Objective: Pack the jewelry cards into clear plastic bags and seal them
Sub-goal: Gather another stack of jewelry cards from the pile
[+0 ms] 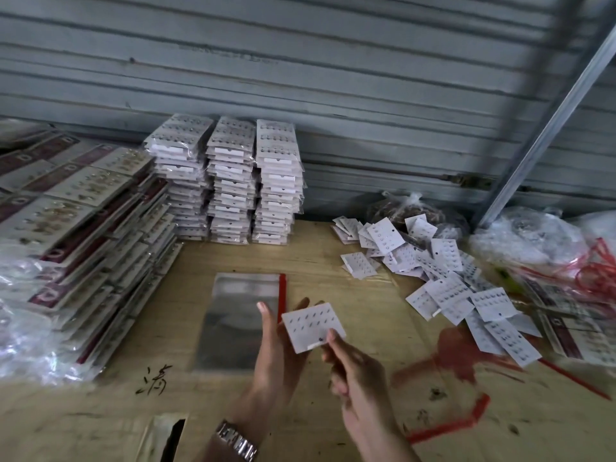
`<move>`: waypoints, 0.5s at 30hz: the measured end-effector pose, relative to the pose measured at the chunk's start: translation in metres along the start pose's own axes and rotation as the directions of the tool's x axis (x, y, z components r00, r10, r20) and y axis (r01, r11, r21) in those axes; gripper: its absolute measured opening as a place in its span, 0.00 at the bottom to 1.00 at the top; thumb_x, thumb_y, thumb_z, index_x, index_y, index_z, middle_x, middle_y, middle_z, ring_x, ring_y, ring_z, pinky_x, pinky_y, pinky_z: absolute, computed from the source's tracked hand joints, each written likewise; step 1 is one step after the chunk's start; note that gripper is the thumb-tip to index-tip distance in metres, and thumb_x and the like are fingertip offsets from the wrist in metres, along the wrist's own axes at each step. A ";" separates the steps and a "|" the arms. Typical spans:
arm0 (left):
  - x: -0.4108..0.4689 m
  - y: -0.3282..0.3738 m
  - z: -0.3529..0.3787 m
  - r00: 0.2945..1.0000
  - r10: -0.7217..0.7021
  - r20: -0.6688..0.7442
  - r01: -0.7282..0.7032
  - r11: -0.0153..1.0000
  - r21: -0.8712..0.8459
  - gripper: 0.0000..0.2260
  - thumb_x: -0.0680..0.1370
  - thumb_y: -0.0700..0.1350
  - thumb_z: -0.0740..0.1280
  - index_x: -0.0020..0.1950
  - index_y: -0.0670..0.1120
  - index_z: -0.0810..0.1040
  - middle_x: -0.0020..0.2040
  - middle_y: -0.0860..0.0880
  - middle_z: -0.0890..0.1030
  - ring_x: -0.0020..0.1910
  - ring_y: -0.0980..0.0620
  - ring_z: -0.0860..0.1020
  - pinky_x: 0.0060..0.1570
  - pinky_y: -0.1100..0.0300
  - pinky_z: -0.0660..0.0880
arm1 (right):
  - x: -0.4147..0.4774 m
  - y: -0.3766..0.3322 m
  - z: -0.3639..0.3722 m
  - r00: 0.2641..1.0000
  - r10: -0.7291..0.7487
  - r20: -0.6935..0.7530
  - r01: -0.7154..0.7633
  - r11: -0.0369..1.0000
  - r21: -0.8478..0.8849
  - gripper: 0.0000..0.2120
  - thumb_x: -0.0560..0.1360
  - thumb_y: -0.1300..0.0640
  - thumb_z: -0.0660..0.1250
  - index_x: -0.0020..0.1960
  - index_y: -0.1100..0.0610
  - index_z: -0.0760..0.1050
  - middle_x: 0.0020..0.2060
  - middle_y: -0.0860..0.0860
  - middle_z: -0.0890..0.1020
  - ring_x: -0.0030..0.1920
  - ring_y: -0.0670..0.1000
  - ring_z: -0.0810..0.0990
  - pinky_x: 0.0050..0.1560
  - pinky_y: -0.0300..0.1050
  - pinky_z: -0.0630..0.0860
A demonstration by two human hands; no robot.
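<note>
Over cardboard table (333,281) by shutter wall (300,61), right grip (353,371) pinches card (311,325), left grip (276,348) flat.

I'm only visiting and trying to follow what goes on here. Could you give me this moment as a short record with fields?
held item: white jewelry card with rows of small studs
right hand: pinches the card's near edge
left hand: straight fingers behind the card
bags: clear plastic bags with a red strip, flat on the cardboard surface, just beyond the hands
unpacked: loose cards piled to the right
packed: bagged stacks by the back wall
stage: card not yet in a bag
</note>
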State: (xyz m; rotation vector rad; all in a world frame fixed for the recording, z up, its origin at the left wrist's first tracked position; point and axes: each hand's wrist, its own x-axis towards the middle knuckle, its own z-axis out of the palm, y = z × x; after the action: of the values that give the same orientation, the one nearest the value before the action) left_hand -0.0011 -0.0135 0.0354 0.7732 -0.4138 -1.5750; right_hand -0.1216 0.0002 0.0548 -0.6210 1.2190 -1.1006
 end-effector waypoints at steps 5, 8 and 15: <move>-0.005 -0.004 -0.001 0.988 -0.132 0.074 0.140 0.984 -0.110 0.44 0.71 0.76 0.46 0.73 0.45 0.67 0.67 0.41 0.77 0.67 0.44 0.76 0.57 0.49 0.72 | -0.010 0.025 -0.003 0.999 0.027 0.022 -0.028 1.000 0.002 0.11 0.66 0.50 0.75 0.40 0.58 0.86 0.30 0.54 0.82 0.19 0.44 0.61 0.19 0.34 0.56; -0.009 -0.005 -0.004 0.981 -0.172 0.091 0.184 0.972 -0.146 0.43 0.73 0.74 0.47 0.73 0.43 0.67 0.68 0.39 0.76 0.64 0.43 0.78 0.41 0.54 0.73 | -0.010 0.032 -0.006 0.999 -0.010 0.048 0.013 0.999 -0.048 0.13 0.66 0.48 0.75 0.40 0.59 0.86 0.31 0.56 0.82 0.19 0.45 0.62 0.20 0.35 0.56; -0.011 0.009 -0.029 0.987 -0.139 0.080 0.156 0.942 -0.298 0.43 0.76 0.71 0.52 0.69 0.34 0.71 0.60 0.37 0.79 0.52 0.41 0.80 0.49 0.46 0.80 | 0.014 0.011 -0.021 0.956 -0.235 0.178 0.288 0.873 -0.393 0.19 0.75 0.42 0.68 0.36 0.57 0.82 0.29 0.54 0.83 0.23 0.46 0.69 0.22 0.34 0.61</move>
State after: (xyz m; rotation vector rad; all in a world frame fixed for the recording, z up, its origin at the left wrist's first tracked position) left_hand 0.0249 0.0002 0.0231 0.5314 -0.1499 -1.7539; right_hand -0.1382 -0.0047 0.0341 -1.1970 1.2949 -1.0086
